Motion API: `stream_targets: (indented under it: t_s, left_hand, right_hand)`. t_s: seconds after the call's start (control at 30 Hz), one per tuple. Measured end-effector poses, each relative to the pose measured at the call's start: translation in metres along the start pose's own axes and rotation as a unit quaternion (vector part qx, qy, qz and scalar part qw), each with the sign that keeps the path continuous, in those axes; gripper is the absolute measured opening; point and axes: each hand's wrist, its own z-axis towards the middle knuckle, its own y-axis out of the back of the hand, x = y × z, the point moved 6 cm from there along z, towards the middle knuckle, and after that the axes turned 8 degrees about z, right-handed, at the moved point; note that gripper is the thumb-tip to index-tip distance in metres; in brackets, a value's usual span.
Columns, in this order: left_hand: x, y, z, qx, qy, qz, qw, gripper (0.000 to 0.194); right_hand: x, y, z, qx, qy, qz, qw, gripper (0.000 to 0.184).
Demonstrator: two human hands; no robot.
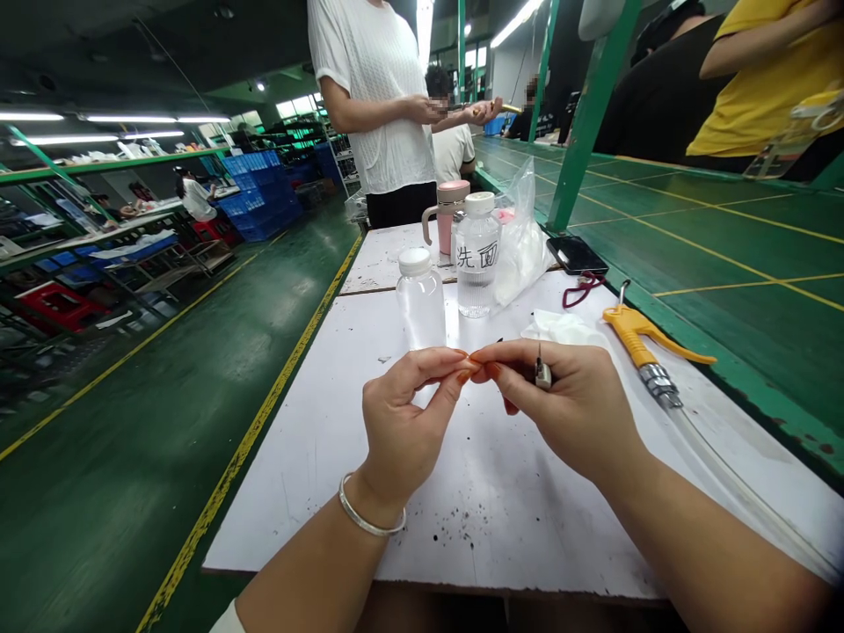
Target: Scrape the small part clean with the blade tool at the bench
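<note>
My left hand [405, 422], with a silver bangle at the wrist, is closed in a pinch above the white table. Its thumb and forefinger meet the fingertips of my right hand [580, 404]. Whatever lies between the fingertips is too small or hidden to name. A small metal tool with a thin spike [542, 374] sticks up between the thumb and fingers of my right hand; the rest of it is covered. Just beyond the hands stand a clear capped bottle [420, 303] and a ribbed clear bottle with black writing [478, 264]. Dark specks dot the table [316, 457] below.
At right lies a yellow air blow gun [636, 338] with a clear hose [738, 483]. Near it are white tissue [563, 327], a dark red band [582, 288] and a black phone [578, 255]. A pink mug [452, 211] and plastic bag [524, 255] stand behind. A person in white [389, 97] stands beyond the table.
</note>
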Motion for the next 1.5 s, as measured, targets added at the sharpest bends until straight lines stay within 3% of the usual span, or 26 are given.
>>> stream_targets:
  t_s: [0.27,0.57,1.5]
  left_hand:
    - [0.001,0.002,0.000,-0.013,0.021,-0.026,0.999,0.014]
    - [-0.002,0.003,-0.001,-0.005,-0.002,-0.029,1.000,0.018]
    - [-0.001,0.004,0.001,0.001,0.004,-0.069,0.998,0.018]
  right_hand:
    - [-0.003,-0.003,0.005,0.039,-0.067,0.131,0.988,0.013]
    - [-0.015,-0.006,0.004,0.078,-0.106,0.233,0.964,0.015]
    - [-0.008,-0.011,0.001,0.109,-0.090,0.242,0.960,0.018]
